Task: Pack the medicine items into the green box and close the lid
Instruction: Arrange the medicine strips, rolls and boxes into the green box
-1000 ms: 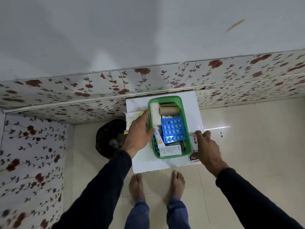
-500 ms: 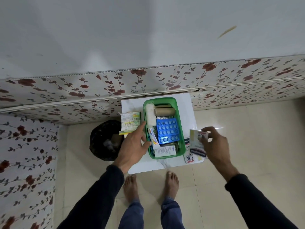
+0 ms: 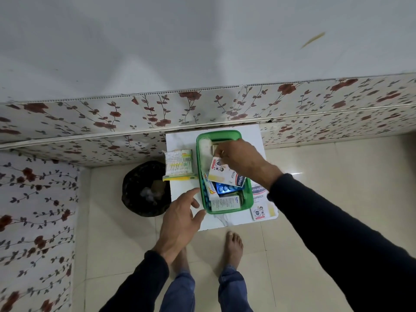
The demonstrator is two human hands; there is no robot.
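The green box (image 3: 247, 206) sits on a small white table (image 3: 180, 143), filled with a white roll, a blue pill tray (image 3: 226, 189), a tube and a small white carton (image 3: 225, 203). My right hand (image 3: 240, 159) is over the box, shut on a plaster packet (image 3: 222, 175) that lies across the blue tray. My left hand (image 3: 180, 218) hovers at the box's near-left corner, fingers spread, holding nothing. A second plaster packet (image 3: 262, 209) lies on the table right of the box. A green-and-yellow packet (image 3: 178, 164) lies left of it. No lid is in view.
A black bin (image 3: 145, 189) with a liner stands on the floor left of the table. The table stands against a flowered wall panel (image 3: 135, 115). My bare feet (image 3: 234, 245) are on the tiled floor just before the table.
My right hand lifted a plaster packet from the table's right side and carried it left over the box. My left hand drew back from the box's left rim toward me.
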